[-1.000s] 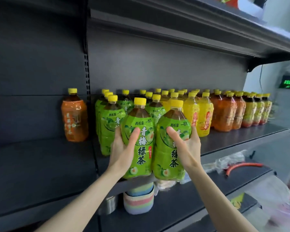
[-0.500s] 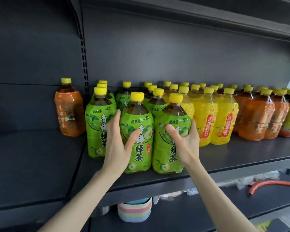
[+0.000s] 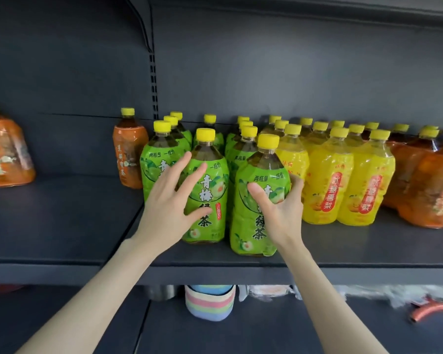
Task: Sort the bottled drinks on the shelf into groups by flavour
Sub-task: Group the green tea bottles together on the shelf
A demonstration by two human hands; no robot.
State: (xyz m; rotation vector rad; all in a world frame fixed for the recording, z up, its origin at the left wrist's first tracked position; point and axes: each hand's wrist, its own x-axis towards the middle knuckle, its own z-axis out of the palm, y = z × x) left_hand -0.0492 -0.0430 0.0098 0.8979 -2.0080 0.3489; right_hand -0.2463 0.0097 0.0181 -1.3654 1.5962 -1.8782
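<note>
Far-left orange bottle (image 3: 7, 152) partly off-frame

The shelf (image 3: 343, 247) carried upright, yellow-capped drinks: green-labelled bottles (image 3: 218, 186) in the middle, yellow bottles (image 3: 327, 175) just right of them, orange bottles (image 3: 425, 190) farthest right, two more at left.

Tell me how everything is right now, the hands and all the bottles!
left hand: open, fingers spread, touching the left front green bottle
right hand: curled round the right front green bottle
left front green bottle: upright, capped
right front green bottle: upright, capped
yellow bottles: upright, capped, grouped right of the greens
lone orange bottle: upright, capped, left of the greens
</note>
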